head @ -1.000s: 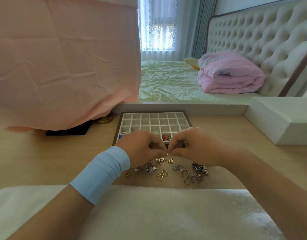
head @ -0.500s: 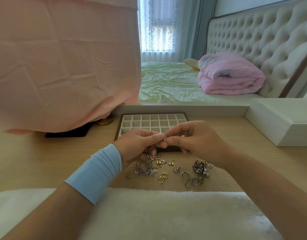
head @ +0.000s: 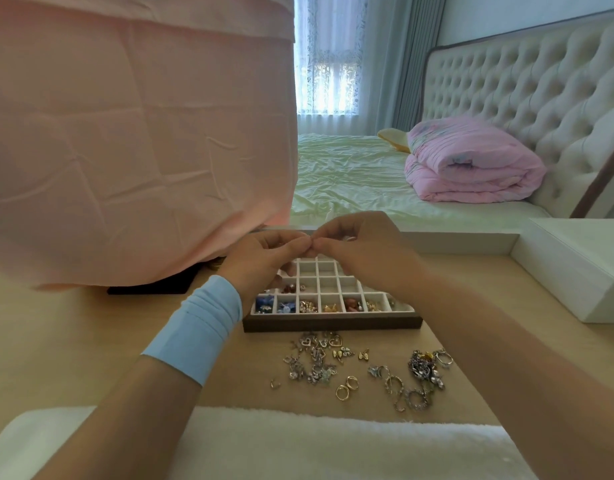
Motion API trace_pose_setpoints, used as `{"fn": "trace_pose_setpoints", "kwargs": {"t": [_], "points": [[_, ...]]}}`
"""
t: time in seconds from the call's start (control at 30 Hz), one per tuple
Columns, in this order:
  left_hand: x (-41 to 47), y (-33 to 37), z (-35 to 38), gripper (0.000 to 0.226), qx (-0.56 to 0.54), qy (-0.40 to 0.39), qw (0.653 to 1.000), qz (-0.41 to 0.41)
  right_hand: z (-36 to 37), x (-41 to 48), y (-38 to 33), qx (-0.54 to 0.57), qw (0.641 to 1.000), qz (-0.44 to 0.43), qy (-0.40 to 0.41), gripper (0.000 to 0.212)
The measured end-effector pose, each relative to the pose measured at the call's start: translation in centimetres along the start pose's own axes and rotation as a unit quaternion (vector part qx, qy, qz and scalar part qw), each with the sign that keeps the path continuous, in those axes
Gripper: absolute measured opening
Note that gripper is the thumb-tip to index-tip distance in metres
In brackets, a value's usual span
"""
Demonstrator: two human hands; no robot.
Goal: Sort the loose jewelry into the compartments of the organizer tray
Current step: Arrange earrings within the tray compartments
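Our grip is closed: the left hand [head: 264, 259] and right hand [head: 362, 252] meet fingertip to fingertip above the organizer tray [head: 333, 322], pinching what we judge to be a small piece, hidden between them. The loose jewelry [head: 314, 356] lies scattered on the surface [head: 90, 358] just in front of the tray. These bits look light, hard, slippery and prone to tangling, so we would pinch each gently by its hoop or edge.

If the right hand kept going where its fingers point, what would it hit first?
The left hand: fingers of the right hand point toward it, tips touching, seemingly over the organizer tray.
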State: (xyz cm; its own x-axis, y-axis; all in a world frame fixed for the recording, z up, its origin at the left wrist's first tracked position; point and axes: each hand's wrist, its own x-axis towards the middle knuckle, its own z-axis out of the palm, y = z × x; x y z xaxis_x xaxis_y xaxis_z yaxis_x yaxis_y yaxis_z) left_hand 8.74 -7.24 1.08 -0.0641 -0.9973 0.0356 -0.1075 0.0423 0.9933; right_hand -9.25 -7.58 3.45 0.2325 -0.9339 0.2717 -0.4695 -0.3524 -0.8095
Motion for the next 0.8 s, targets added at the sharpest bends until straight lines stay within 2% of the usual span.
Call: {"fn": "trace_pose_setpoints", "kwargs": {"t": [0.1,0.23,0.57,0.6,0.67,0.73,0.77,0.8], "points": [[1.2,-0.3,-0.6,0.02,-0.039,0.025,0.999,0.002,0.3,1.6,-0.3,0.021,1.0,-0.009,-0.005,0.009],[2.0,-1.1,-0.5,0.019,-0.034,0.02,0.999,0.009,1.5,3.1,0.6,0.038,0.999,0.009,0.031,0.015],[2.8,-2.7,0.0,0.012,-0.026,0.047,0.999,-0.001,2.0,3.8,2.4,-0.045,0.998,0.03,0.019,0.009],[2.9,-2.9,0.0,0.012,0.003,0.045,0.999,0.018,1.7,3.8,2.5,-0.06,0.998,0.029,0.0,0.01],[3.4,-3.5,-0.4,0.011,0.166,0.042,0.982,0.08,0.9,3.8,2.7,-0.102,0.993,0.031,-0.044,0.009],[3.4,-3.9,-0.7,0.008,0.362,0.045,0.923,0.119,0.3,3.8,3.0,-0.192,0.977,0.039,-0.082,0.008],[3.3,-4.0,-0.7,0.007,0.407,0.04,0.903,0.134,0.1,3.7,3.2,-0.255,0.96,0.041,-0.104,0.009],[3.2,-4.1,-0.7,0.009,0.419,0.024,0.896,0.145,0.2,3.7,3.3,-0.315,0.94,0.039,-0.123,0.01]]}}
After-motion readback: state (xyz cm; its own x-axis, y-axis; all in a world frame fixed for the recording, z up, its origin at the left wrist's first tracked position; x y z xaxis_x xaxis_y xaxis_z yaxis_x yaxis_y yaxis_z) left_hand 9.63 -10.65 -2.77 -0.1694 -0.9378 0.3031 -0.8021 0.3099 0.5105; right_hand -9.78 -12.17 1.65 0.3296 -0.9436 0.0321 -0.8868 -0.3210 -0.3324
